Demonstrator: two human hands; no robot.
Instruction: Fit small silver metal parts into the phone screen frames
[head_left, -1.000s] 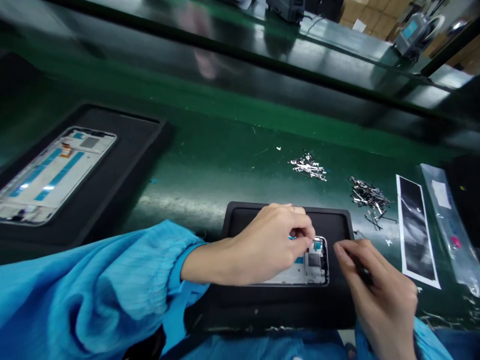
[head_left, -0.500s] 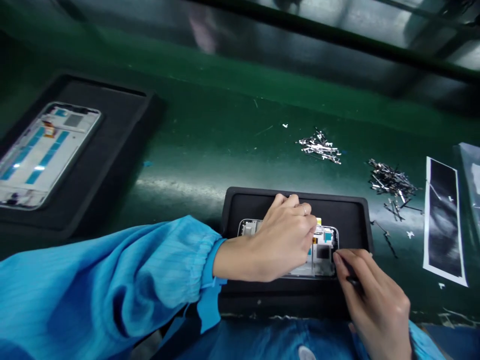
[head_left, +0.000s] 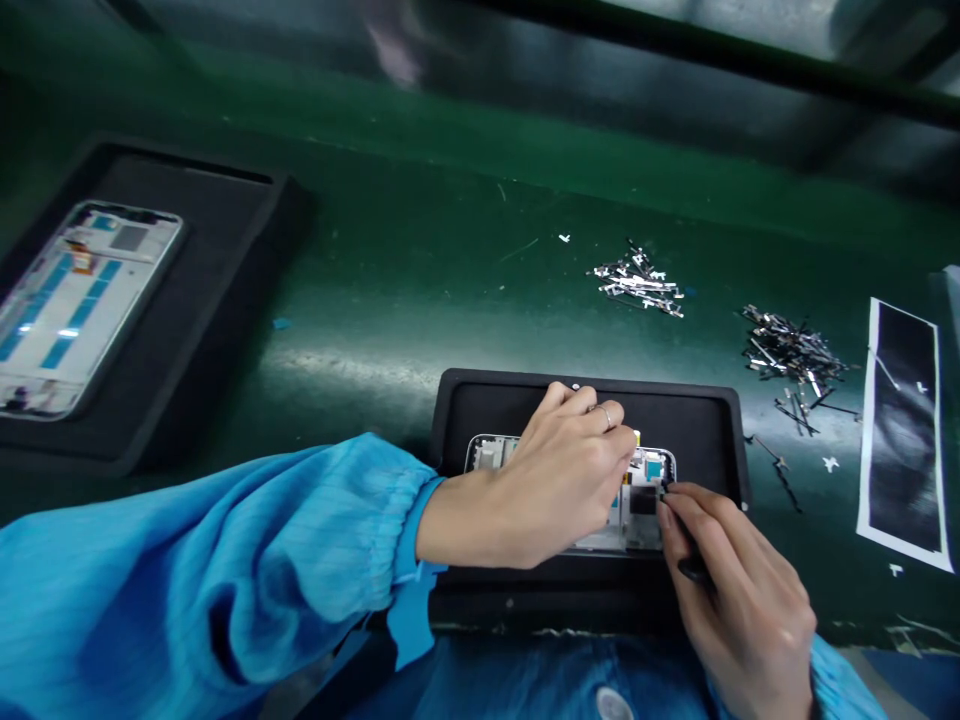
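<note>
My left hand (head_left: 551, 475) lies across the middle of an opened phone frame (head_left: 625, 525), its fingers curled down and their tips hidden behind the knuckles. What they pinch, if anything, cannot be made out. The silver-edged frame sits in a black tray (head_left: 705, 425), with a teal patch and a dark square showing at its right end. At that end my right hand (head_left: 739, 590) is closed in a pinch around a slim dark tool (head_left: 694, 570). Its tip meets the frame's right edge, mostly covered by the fingertips.
Beyond the tray lie two piles of small metal strips, a left pile (head_left: 639, 282) and a right pile (head_left: 795, 352). A white-bordered black sheet (head_left: 904, 430) is at far right. Another black tray (head_left: 217, 260) at left bears a second phone frame (head_left: 82, 310). The bench (head_left: 390, 270) is green.
My right fingertips have shifted slightly left and up along the phone frame's right end, and the dark tool has tilted. The left hand keeps its place. The whole view has shifted a little.
</note>
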